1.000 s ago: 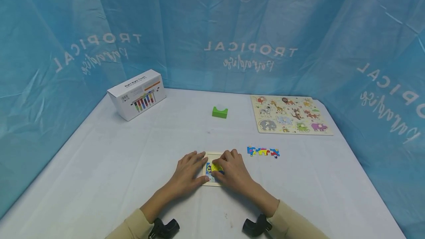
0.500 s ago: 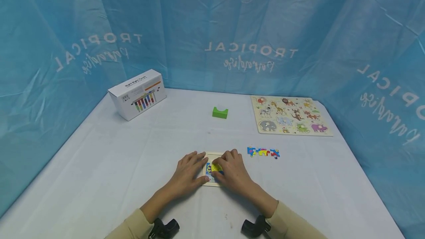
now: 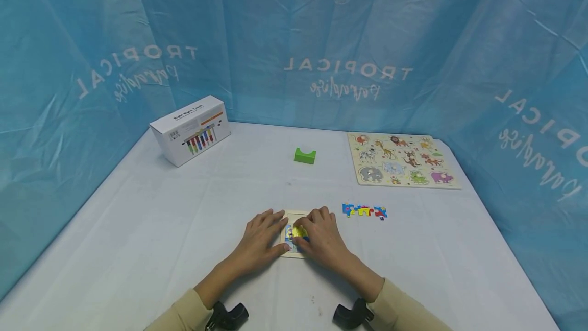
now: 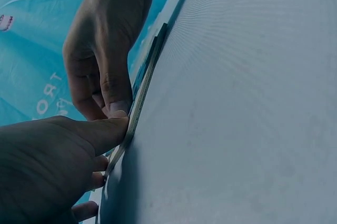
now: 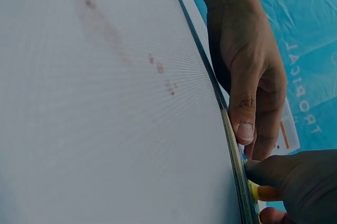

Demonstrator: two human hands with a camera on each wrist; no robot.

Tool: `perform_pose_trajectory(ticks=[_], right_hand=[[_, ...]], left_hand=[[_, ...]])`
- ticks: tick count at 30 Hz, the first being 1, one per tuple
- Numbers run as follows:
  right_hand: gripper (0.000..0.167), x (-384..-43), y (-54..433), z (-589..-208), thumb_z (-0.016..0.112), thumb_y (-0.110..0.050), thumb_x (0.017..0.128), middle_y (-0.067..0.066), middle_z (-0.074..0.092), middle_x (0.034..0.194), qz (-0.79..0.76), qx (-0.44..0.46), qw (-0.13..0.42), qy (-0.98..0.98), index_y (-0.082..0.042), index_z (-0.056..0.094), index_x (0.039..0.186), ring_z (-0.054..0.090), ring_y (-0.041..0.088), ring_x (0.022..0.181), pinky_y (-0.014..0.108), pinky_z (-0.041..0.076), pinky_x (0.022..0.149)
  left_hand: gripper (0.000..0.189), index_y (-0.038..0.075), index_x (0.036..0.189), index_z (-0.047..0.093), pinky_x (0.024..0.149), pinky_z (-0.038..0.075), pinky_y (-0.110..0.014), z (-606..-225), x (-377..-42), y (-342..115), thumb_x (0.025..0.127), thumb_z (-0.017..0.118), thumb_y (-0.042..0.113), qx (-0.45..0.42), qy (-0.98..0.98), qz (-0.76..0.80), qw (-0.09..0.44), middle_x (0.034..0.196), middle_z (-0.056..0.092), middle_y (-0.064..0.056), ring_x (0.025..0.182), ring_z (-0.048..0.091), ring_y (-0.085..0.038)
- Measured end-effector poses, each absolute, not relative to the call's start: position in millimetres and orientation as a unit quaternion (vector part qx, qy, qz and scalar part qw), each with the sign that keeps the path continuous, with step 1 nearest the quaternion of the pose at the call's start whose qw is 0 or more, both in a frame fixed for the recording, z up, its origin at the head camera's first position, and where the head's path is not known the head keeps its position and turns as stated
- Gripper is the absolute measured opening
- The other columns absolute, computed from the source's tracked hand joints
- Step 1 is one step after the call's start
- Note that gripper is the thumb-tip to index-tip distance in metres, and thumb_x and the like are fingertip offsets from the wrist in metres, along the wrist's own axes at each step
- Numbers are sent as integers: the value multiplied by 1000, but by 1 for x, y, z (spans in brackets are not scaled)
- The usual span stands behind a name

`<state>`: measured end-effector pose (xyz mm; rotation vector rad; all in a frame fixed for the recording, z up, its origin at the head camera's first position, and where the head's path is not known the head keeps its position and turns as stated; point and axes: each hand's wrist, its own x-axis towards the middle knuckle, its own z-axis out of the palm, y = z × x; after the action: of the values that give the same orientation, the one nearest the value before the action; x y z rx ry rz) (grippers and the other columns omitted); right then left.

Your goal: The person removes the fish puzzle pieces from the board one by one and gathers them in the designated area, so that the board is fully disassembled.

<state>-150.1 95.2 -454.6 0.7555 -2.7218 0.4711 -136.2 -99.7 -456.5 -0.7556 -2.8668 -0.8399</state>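
Item: small puzzle tray (image 3: 289, 217), lower centre of frame on the table (image 3: 184, 229). Left hand (image 3: 259, 239) lies flat on its left edge, steadying it. Right hand (image 3: 321, 238), fingers curled, presses a yellow piece (image 3: 299, 232) into place. Loose pieces (image 3: 364, 211) lie just right.

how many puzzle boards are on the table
2. The small puzzle board lies near the table's front edge under the left hand and right hand. The animal puzzle board lies at the far right. Loose joined pieces sit between them.
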Motion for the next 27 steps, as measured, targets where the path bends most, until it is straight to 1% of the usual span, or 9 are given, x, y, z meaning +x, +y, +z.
perform_pose_trajectory(ticks=[6,10,13,22,27], right_hand=[[34,-150,95,-455,76,-35,76,0,57,88,171,261,134,-940,-19,63,103,46,19,91,34,32,75],[35,-149,96,-456,75,-36,76,0,57,88,174,262,132,-940,-20,62,104,46,19,91,34,32,76],[35,-149,96,-458,76,-35,76,0,58,88,180,264,137,-938,-19,63,105,45,19,90,34,32,76],[35,-150,96,-458,78,-34,74,-3,56,80,175,270,166,-932,-19,64,102,43,16,85,33,31,75],[35,-151,96,-458,79,-33,73,-4,55,76,178,267,170,-932,-19,64,101,43,15,84,33,31,75]], left_hand=[[59,6,135,50,108,24,-60,-458,-136,-98,86,65,34,-232,-936,-266,15,146,43,-11,138,31,-36],[59,6,135,50,108,24,-60,-458,-135,-98,86,65,34,-227,-937,-267,12,146,43,-11,138,31,-36],[59,6,135,50,108,24,-60,-458,-134,-98,85,66,34,-227,-936,-269,13,146,43,-11,138,31,-36],[59,6,135,51,108,24,-60,-457,-135,-98,85,65,34,-229,-937,-265,15,146,43,-12,138,31,-37],[59,6,135,51,109,23,-60,-456,-136,-98,86,65,35,-228,-937,-264,14,146,43,-12,139,30,-36]])
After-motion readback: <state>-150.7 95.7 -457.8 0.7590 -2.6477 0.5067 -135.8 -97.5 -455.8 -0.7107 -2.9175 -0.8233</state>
